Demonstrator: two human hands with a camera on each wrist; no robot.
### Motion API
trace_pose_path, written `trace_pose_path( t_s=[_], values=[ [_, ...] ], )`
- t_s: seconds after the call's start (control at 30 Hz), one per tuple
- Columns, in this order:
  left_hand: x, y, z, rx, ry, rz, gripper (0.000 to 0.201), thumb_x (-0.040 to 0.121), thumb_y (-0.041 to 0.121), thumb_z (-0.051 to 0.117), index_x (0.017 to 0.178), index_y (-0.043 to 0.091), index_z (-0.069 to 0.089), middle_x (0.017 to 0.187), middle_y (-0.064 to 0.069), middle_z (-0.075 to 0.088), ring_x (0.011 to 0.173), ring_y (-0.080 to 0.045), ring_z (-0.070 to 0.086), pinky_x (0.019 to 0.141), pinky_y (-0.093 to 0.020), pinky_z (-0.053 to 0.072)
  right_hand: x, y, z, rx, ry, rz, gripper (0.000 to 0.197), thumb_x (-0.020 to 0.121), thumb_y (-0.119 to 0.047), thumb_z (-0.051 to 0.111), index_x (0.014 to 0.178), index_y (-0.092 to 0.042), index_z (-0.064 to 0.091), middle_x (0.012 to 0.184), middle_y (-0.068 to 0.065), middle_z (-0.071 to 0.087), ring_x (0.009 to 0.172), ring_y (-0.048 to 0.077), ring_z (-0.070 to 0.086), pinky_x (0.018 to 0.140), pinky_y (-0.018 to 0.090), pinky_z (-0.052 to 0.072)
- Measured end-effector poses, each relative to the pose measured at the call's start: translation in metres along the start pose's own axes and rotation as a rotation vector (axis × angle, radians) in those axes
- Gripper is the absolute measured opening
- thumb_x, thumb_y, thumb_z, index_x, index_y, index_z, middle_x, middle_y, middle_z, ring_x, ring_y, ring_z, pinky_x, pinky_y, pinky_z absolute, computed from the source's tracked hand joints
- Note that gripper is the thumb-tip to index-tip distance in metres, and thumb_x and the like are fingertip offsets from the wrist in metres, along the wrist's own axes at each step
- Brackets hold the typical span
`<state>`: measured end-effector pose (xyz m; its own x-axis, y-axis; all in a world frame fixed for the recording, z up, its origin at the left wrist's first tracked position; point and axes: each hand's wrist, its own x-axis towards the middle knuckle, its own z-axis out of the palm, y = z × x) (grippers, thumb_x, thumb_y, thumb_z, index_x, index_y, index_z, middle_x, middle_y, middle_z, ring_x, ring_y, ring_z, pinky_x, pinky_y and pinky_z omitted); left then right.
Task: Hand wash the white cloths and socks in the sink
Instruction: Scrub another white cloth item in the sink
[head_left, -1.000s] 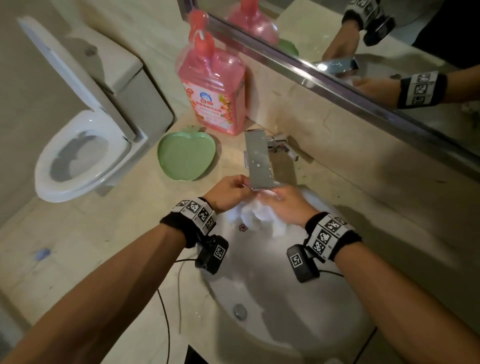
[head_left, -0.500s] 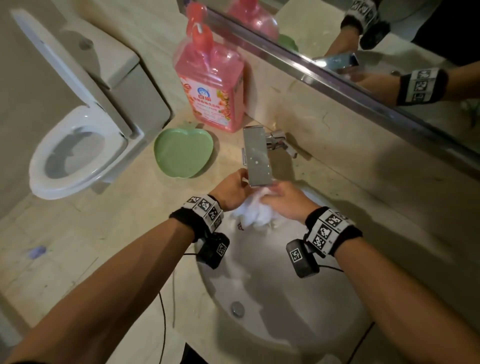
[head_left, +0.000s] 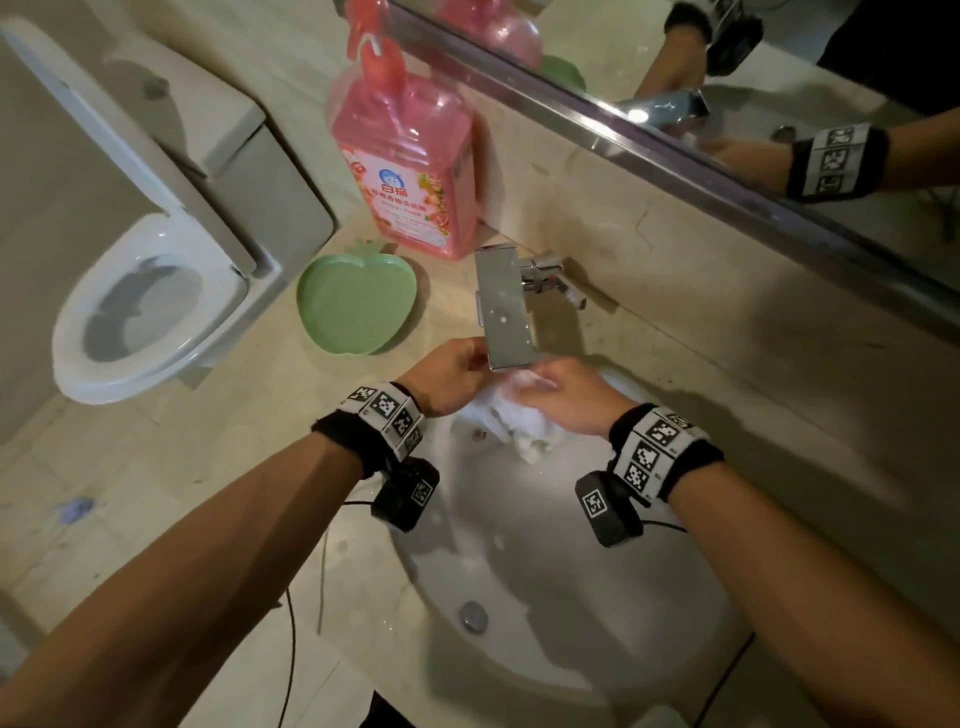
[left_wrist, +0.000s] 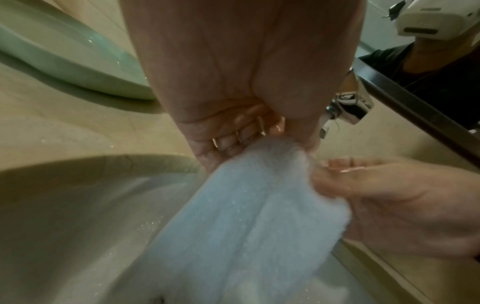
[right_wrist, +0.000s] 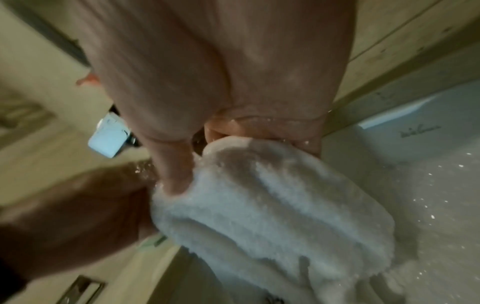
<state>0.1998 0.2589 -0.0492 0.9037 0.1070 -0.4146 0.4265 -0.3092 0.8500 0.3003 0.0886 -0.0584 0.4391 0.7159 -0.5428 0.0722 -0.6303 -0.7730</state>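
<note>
We hold a wet white terry cloth (head_left: 524, 421) bunched between both hands, directly beneath the flat rectangular chrome faucet spout (head_left: 505, 306) and above the far end of the white oval ceramic sink (head_left: 571, 597). Our left hand (head_left: 454, 371) has its grip closed on the cloth: in the left wrist view the fingers (left_wrist: 233, 131) curl into the palm with the fabric (left_wrist: 249, 216) emerging from beneath them. Our right hand (head_left: 566, 397) also grips it; in the right wrist view the fingers fold over the top edge of the cloth (right_wrist: 272, 201) and the thumb lies against its side. The two hands are close together, nearly touching, with the cloth hanging down from them toward the basin. Water droplets speckle the sink wall. The round metal drain (head_left: 474, 616) sits at the near end of the basin, well apart from the cloth.

On the beige stone counter (head_left: 234, 467), to the left of the faucet, lies a pale green apple-shaped plastic dish (head_left: 358, 304). Just behind it stands a pink translucent detergent bottle with a pump top (head_left: 410, 166), against the backsplash below the mirror (head_left: 779, 78). A white toilet with its lid raised (head_left: 145, 296) stands left of the counter. Both wrists carry black bands with square black-and-white markers.
</note>
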Motion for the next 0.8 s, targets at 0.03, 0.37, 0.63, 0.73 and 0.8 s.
trace_pose_path(
  t_s=[0.03,0.37,0.63,0.73,0.8],
  values=[
    [0.000,-0.004,-0.002,-0.014,0.024,-0.017,0.018,0.099,0.013,0.054,0.110,0.019,0.067,0.109,0.008,0.071,0.107,-0.010,0.064,0.097,-0.023,0.047,0.003,-0.001,0.002,0.046,0.019,-0.002,0.015,0.093,-0.033,0.067,0.105,-0.027,0.071,0.101,-0.005,0.074,0.099,0.014,0.067,0.084,0.029,0.052],
    [-0.010,-0.019,0.004,0.184,0.000,-0.083,0.019,0.102,0.014,0.045,0.102,0.017,0.063,0.101,-0.003,0.065,0.097,-0.025,0.061,0.078,-0.024,0.045,-0.001,-0.002,-0.008,0.463,0.182,0.049,0.031,0.079,-0.038,0.074,0.109,-0.031,0.070,0.110,0.004,0.073,0.106,0.028,0.069,0.093,0.049,0.055],
    [-0.002,-0.001,0.008,0.027,-0.003,-0.051,0.033,0.097,0.014,0.051,0.126,0.025,0.064,0.122,0.004,0.066,0.113,-0.014,0.060,0.098,-0.026,0.046,-0.006,0.004,-0.001,0.193,0.057,0.031,0.022,0.094,-0.038,0.066,0.107,-0.022,0.073,0.103,0.009,0.074,0.098,0.026,0.069,0.089,0.046,0.055],
    [-0.005,-0.003,0.007,0.035,0.006,0.012,0.053,0.088,-0.010,0.048,0.133,0.017,0.058,0.120,0.011,0.063,0.108,-0.004,0.058,0.087,-0.009,0.046,-0.008,0.006,-0.004,0.330,0.109,-0.017,0.027,0.092,-0.046,0.063,0.108,-0.026,0.072,0.107,0.016,0.071,0.094,0.024,0.065,0.086,0.050,0.052],
    [-0.002,-0.002,0.009,0.097,0.030,0.026,0.053,0.089,-0.006,0.049,0.135,0.021,0.058,0.119,0.015,0.062,0.104,0.003,0.056,0.082,-0.005,0.042,-0.009,0.006,-0.003,0.386,0.144,-0.039,0.036,0.082,-0.059,0.065,0.105,-0.031,0.073,0.103,0.012,0.073,0.094,0.022,0.065,0.088,0.046,0.051]
  ],
)
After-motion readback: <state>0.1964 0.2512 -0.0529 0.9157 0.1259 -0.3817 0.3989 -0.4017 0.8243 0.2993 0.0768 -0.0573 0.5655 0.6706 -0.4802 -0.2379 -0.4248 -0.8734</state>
